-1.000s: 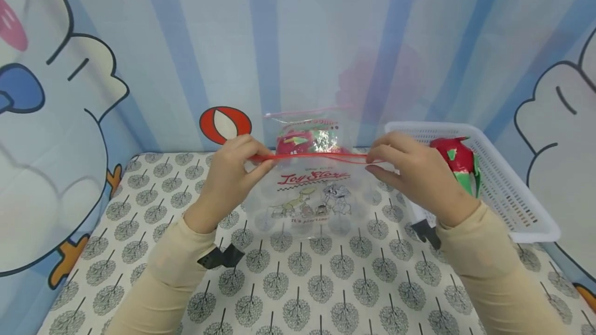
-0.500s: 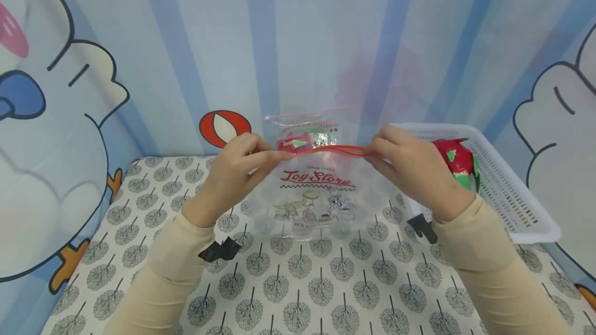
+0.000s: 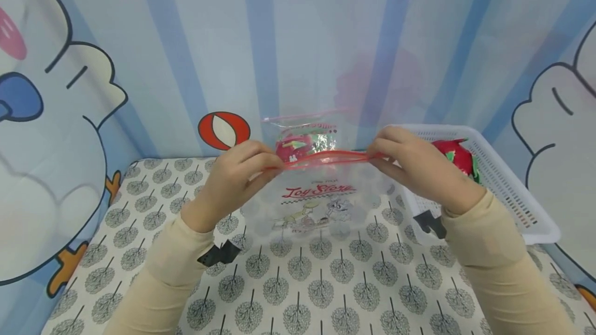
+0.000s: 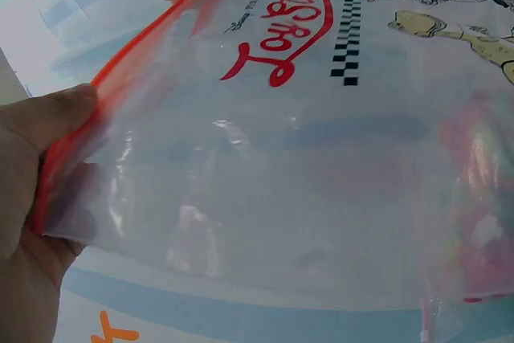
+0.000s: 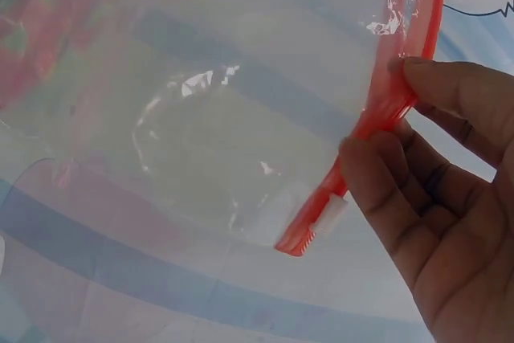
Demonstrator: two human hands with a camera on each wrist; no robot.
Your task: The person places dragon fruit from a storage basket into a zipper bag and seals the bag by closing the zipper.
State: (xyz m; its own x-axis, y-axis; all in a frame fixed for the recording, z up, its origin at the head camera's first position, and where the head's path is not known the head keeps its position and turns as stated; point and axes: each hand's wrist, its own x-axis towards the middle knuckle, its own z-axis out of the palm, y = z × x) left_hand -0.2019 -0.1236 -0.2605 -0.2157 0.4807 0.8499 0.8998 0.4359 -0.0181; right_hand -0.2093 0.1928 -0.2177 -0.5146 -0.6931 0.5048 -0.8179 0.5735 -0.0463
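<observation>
A clear zip bag (image 3: 318, 193) with a red zip edge and "Toy Story" print hangs between my hands, over the cloth. My left hand (image 3: 239, 182) pinches the left end of the red edge, thumb on the near side in the left wrist view. At the other end, my right hand (image 3: 410, 167) grips the edge between thumb and fingers. The right wrist view shows a white slider (image 5: 329, 214) at the end of the zip, just beyond those fingers. In the head view the two red strips bow slightly apart in the middle.
Behind it stands a smaller clear bag (image 3: 307, 117) with a pink zip and something red and green inside. On the right, a white plastic basket (image 3: 507, 190) holds a red-and-green item (image 3: 458, 156). The table has a tree-print cloth (image 3: 298, 288); a striped cartoon curtain (image 3: 316, 30) hangs behind.
My left hand moved right, then slightly back left and down. The red edge went from nearly straight to bowed, its strips now parted in the middle. The right hand shifted only slightly.
</observation>
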